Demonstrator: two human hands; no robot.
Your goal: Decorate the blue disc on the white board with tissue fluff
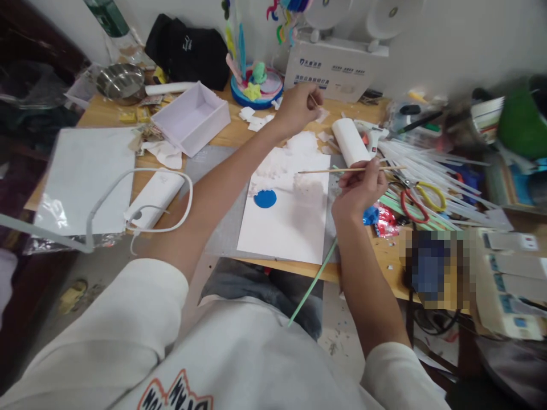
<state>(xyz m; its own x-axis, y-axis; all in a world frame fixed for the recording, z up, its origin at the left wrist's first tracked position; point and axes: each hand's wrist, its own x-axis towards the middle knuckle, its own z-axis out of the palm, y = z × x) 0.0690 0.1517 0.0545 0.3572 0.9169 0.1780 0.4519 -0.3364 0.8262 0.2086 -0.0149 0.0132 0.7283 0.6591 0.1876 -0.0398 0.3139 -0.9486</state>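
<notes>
My right hand is closed around a slim wooden stick with a dark tip, held level above a white sheet. Farther back, my left hand pinches a short thin brown stick, mostly covered by the fingers, over white scraps. A blue disc lies on the left part of the sheet. White fluffy material spreads along its far half. Under the sheet is a grey mat.
Scissors, a glue gun and many glue sticks crowd the right. A white roll lies behind my right hand. To the left are a lilac box, a metal bowl and a looped white cable.
</notes>
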